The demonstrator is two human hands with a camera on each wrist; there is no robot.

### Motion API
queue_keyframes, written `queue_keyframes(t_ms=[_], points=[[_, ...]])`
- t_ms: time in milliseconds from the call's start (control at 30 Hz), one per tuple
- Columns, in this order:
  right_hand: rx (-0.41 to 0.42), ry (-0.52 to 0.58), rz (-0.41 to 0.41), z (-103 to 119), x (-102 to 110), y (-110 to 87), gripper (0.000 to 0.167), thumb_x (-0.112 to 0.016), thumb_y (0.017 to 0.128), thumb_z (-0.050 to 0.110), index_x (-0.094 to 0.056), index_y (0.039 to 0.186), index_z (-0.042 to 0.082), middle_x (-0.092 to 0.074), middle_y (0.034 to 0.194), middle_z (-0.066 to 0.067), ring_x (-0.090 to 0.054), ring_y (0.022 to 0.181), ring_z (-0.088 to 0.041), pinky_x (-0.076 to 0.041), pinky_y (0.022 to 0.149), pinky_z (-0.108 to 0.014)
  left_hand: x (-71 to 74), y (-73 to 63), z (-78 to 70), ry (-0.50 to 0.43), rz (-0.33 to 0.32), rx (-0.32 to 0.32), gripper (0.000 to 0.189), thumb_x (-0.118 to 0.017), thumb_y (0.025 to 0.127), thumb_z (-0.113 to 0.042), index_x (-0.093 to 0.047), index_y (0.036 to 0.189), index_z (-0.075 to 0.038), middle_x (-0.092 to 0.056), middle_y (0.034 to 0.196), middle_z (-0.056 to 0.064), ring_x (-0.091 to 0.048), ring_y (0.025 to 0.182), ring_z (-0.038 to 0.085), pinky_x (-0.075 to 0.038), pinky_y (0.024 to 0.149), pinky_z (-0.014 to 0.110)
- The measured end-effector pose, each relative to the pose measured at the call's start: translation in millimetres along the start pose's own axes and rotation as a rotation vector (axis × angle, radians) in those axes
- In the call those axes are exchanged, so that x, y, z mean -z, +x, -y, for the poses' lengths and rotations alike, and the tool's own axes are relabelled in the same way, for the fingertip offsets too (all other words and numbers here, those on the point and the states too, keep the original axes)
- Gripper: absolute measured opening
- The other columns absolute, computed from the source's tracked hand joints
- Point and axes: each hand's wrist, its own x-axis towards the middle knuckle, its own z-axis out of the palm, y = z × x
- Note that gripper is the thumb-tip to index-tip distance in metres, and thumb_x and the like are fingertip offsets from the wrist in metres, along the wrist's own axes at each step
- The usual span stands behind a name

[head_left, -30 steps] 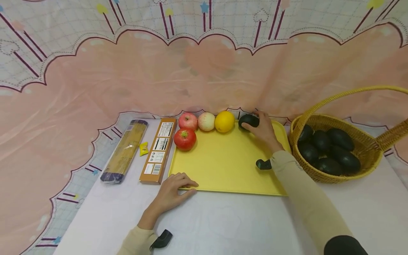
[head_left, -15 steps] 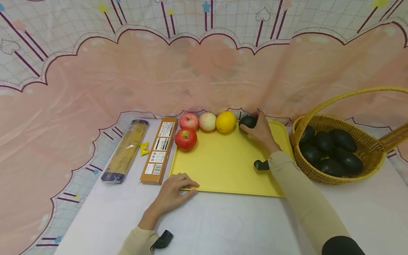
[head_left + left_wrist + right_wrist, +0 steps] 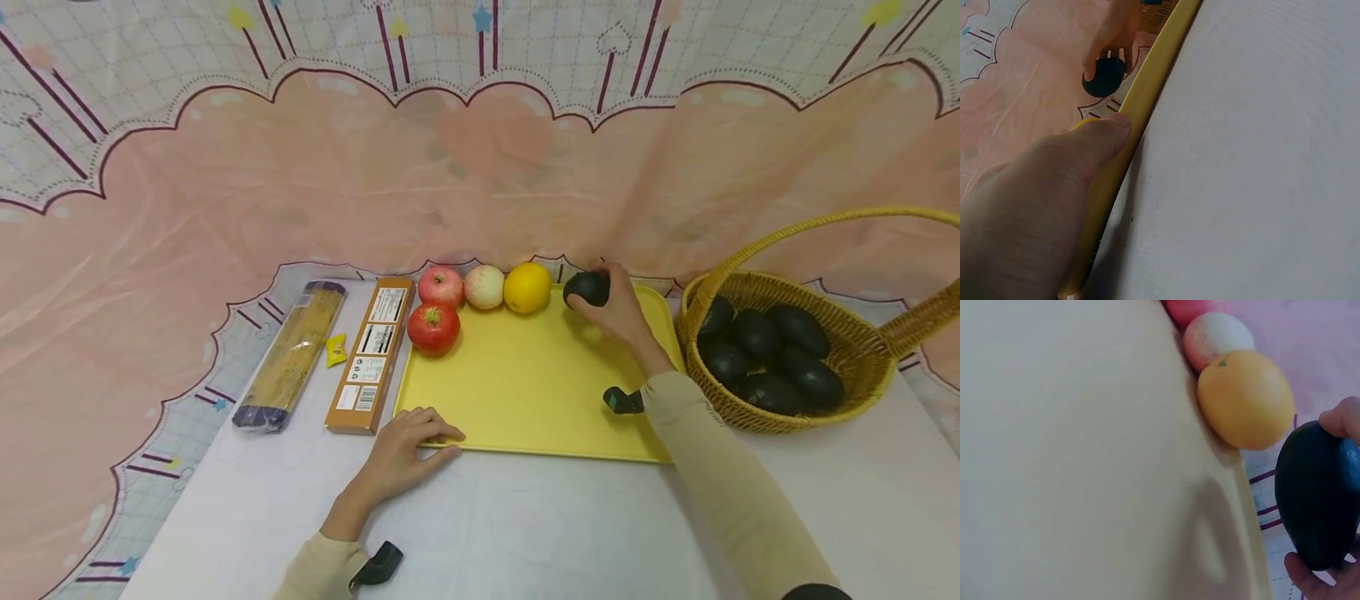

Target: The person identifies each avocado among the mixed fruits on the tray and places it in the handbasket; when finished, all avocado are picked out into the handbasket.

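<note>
My right hand (image 3: 626,317) holds a dark avocado (image 3: 587,288) by its two ends at the back right of the yellow tray (image 3: 517,392). In the right wrist view the avocado (image 3: 1313,494) hangs beside the orange (image 3: 1246,400), and a shadow lies on the tray below. My left hand (image 3: 408,450) rests on the tray's front left corner, its fingers relaxed, the thumb (image 3: 1110,131) lying along the rim in the left wrist view. Along the back of the tray sit a pink apple (image 3: 441,287), a pale apple (image 3: 484,287) and the orange (image 3: 527,288). A red pomegranate (image 3: 433,327) sits in front of the pink apple.
A wicker basket (image 3: 870,371) with a tall handle stands right of the tray, with several avocados (image 3: 772,392) inside. To the left lie a narrow brown box (image 3: 370,358), a small yellow packet (image 3: 336,350) and a bag of noodles (image 3: 291,354). A patterned curtain hangs behind.
The avocado in my right hand has turned a little and shifted slightly toward me. My left hand stays at the tray corner, and the other fruit keep their places.
</note>
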Motion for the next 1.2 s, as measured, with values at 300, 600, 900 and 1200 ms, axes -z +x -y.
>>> queue_keyframes(t_ms=[300, 600, 900, 1200], points=[[0.027, -0.01, -0.006, 8.0, 11.0, -16.9, 0.071, -0.07, 0.082, 0.041, -0.039, 0.137, 0.01, -0.039, 0.136, -0.016, -0.043, 0.122, -0.034, -0.035, 0.104, -0.051, 0.9, 0.0, 0.6, 0.004, 0.018, 0.016, 0.015, -0.074, 0.081, -0.032, -0.07, 0.096, -0.033, -0.058, 0.086, -0.021, -0.05, 0.079, -0.006, -0.037, 0.069, 0.017], [0.061, -0.018, -0.031, 10.3, 23.8, -35.6, 0.07, -0.074, 0.079, 0.038, -0.042, 0.136, 0.011, -0.042, 0.136, -0.013, -0.044, 0.121, -0.03, -0.035, 0.104, -0.049, 1.2, 0.4, 0.1, -0.006, -0.003, -0.005, 0.017, -0.075, 0.08, -0.031, -0.071, 0.096, -0.031, -0.06, 0.087, -0.019, -0.051, 0.08, -0.003, -0.038, 0.069, 0.018], [0.081, -0.002, -0.041, 9.4, 34.8, -52.7, 0.071, -0.074, 0.079, 0.04, -0.043, 0.137, 0.012, -0.044, 0.139, -0.011, -0.041, 0.127, -0.03, -0.032, 0.106, -0.05, -0.5, 0.2, 1.5, -0.008, -0.013, -0.001, 0.017, -0.076, 0.079, -0.03, -0.071, 0.095, -0.031, -0.06, 0.086, -0.019, -0.051, 0.079, -0.003, -0.038, 0.068, 0.018], [0.123, 0.02, -0.083, 5.3, 49.7, -71.5, 0.068, -0.076, 0.079, 0.033, -0.043, 0.136, 0.014, -0.041, 0.138, -0.009, -0.039, 0.126, -0.028, -0.031, 0.105, -0.054, -1.2, 0.5, 0.5, -0.006, -0.009, 0.005, 0.018, -0.076, 0.079, -0.031, -0.07, 0.095, -0.033, -0.06, 0.086, -0.02, -0.051, 0.079, -0.004, -0.037, 0.068, 0.018]])
